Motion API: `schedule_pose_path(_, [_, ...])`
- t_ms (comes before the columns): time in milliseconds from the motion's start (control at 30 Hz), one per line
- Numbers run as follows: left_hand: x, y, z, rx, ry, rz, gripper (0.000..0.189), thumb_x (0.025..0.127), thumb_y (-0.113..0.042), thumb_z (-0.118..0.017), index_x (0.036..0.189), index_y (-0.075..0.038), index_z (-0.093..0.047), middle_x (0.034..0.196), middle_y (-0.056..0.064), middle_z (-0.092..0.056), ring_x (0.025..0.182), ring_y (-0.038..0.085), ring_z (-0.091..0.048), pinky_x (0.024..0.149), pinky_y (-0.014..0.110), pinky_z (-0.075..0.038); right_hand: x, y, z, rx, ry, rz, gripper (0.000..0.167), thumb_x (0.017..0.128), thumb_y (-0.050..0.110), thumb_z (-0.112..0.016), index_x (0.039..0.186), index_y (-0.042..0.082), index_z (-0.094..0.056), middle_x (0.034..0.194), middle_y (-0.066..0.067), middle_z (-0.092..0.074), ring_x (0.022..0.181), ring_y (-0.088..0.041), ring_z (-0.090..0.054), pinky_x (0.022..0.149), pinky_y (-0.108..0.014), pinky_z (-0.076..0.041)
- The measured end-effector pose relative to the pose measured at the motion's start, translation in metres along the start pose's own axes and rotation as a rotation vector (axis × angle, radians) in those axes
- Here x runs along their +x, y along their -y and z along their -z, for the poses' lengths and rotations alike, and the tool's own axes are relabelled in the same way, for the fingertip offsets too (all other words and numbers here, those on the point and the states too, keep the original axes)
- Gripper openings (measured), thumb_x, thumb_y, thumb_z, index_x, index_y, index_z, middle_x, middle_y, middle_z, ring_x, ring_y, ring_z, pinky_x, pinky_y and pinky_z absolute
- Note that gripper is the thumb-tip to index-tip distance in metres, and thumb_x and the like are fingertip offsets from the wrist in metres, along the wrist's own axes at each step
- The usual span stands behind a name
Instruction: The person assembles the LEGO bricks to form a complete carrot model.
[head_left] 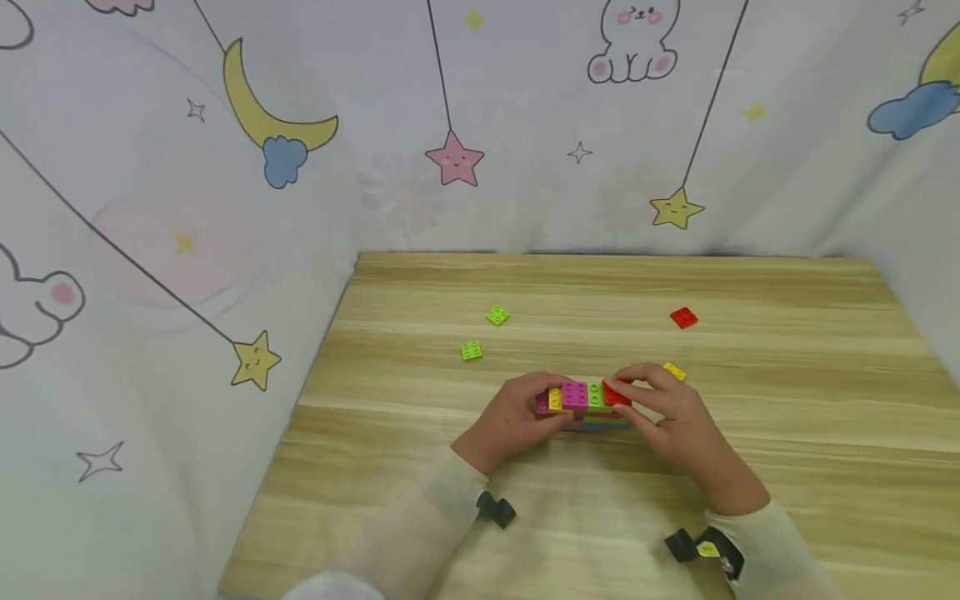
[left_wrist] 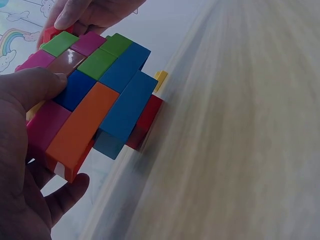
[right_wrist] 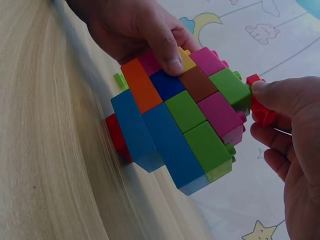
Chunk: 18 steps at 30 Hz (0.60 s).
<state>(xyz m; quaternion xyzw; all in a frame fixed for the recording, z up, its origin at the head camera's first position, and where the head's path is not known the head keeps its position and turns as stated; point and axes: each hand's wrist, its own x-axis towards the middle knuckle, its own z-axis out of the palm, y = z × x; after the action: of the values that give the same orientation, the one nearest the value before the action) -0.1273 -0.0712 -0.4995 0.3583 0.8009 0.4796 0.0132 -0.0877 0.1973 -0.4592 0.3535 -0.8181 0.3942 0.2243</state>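
A built-up wall of toy building bricks (head_left: 575, 394) stands on the table between the hands. Its stepped rows show blue, orange, green, magenta and brown bricks (right_wrist: 199, 82), with a red brick (right_wrist: 116, 137) at the bottom against the tabletop. My left hand (head_left: 517, 421) grips the wall's left end; in the left wrist view its thumb presses the face by a dark blue brick (left_wrist: 75, 90). At the top right end, my right hand (head_left: 675, 421) pinches a small red brick (right_wrist: 262, 107) between thumb and fingers, right beside a green brick (right_wrist: 230, 86) of the top row.
Two flat green bricks, one nearer (head_left: 471, 350) and one farther (head_left: 498, 316), lie left of the wall. A flat red brick (head_left: 684, 317) lies at the back right, and a yellow brick (head_left: 674, 372) just beyond the right hand. A patterned curtain (head_left: 525, 208) borders the wooden table (head_left: 420, 283).
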Motion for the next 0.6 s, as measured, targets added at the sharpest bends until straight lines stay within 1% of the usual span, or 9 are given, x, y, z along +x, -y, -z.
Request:
schedule_pose_path(67, [0.0,-0.001,0.0,-0.007,-0.001,0.001,0.044,0.091,-0.02,-0.083,0.131,-0.015,-0.066,0.126,-0.003,-0.069,0.11,0.007,-0.064,0.095,0.024,-0.054,0.001,0.001,0.001,0.006,0.013,0.005,0.03,0.097,0.022,-0.075,0.119,0.002,-0.077,0.116,-0.01,-0.067,0.105,-0.024,-0.063,0.099,-0.011,-0.043])
schedule_pose_path(167, [0.0,-0.002,0.0,-0.011,-0.007,0.002,0.044,0.09,-0.019,-0.084,0.13,-0.014,-0.067,0.125,-0.002,-0.07,0.109,0.007,-0.065,0.094,0.025,-0.055,0.003,0.004,0.001,-0.03,0.025,0.011,0.043,0.103,0.039,-0.062,0.119,0.002,-0.077,0.116,-0.009,-0.067,0.105,-0.024,-0.062,0.099,-0.012,-0.043])
schedule_pose_path(300, [0.0,-0.002,0.0,0.001,-0.01,0.005,0.044,0.089,-0.018,-0.084,0.129,-0.014,-0.067,0.124,-0.002,-0.07,0.109,0.007,-0.065,0.093,0.025,-0.055,0.006,0.01,0.002,-0.085,0.017,0.049,0.051,0.106,0.044,-0.053,0.118,0.0,-0.077,0.114,-0.01,-0.066,0.102,-0.026,-0.061,0.094,-0.015,-0.045])
schedule_pose_path(333, [0.0,-0.002,0.0,0.002,-0.01,0.007,0.044,0.089,-0.018,-0.084,0.129,-0.014,-0.067,0.123,-0.002,-0.07,0.109,0.007,-0.065,0.093,0.025,-0.054,0.007,0.011,0.002,-0.087,0.016,0.055,0.051,0.106,0.044,-0.052,0.118,0.0,-0.077,0.113,-0.01,-0.066,0.101,-0.027,-0.061,0.093,-0.017,-0.045])
schedule_pose_path(433, [0.0,-0.002,0.0,-0.001,-0.009,0.009,0.043,0.089,-0.017,-0.084,0.129,-0.014,-0.068,0.123,-0.002,-0.07,0.109,0.008,-0.065,0.094,0.026,-0.055,0.007,0.012,0.003,-0.096,0.029,0.049,0.054,0.106,0.046,-0.05,0.118,0.0,-0.077,0.113,-0.009,-0.066,0.102,-0.026,-0.061,0.09,-0.015,-0.043])
schedule_pose_path(500, [0.0,-0.002,0.0,-0.007,-0.007,0.013,0.042,0.089,-0.016,-0.084,0.129,-0.014,-0.068,0.123,-0.002,-0.07,0.109,0.008,-0.065,0.094,0.026,-0.055,0.006,0.01,0.003,-0.101,0.042,0.041,0.053,0.106,0.046,-0.052,0.118,0.001,-0.077,0.114,-0.009,-0.065,0.102,-0.025,-0.061,0.091,-0.013,-0.042])
schedule_pose_path(533, [0.0,-0.002,0.0,-0.011,-0.006,0.016,0.042,0.089,-0.016,-0.084,0.129,-0.015,-0.068,0.123,-0.003,-0.07,0.109,0.008,-0.065,0.093,0.026,-0.055,0.006,0.009,0.004,-0.097,0.053,0.029,0.051,0.105,0.044,-0.054,0.119,0.001,-0.077,0.114,-0.009,-0.065,0.103,-0.024,-0.061,0.091,-0.013,-0.042])
schedule_pose_path(600, [0.0,-0.002,0.0,-0.014,-0.005,0.02,0.042,0.089,-0.017,-0.084,0.129,-0.015,-0.068,0.123,-0.003,-0.07,0.109,0.008,-0.065,0.094,0.026,-0.055,0.004,0.007,0.003,-0.084,0.061,0.015,0.038,0.102,0.034,-0.066,0.12,0.002,-0.077,0.115,-0.008,-0.065,0.104,-0.023,-0.061,0.092,-0.012,-0.042])
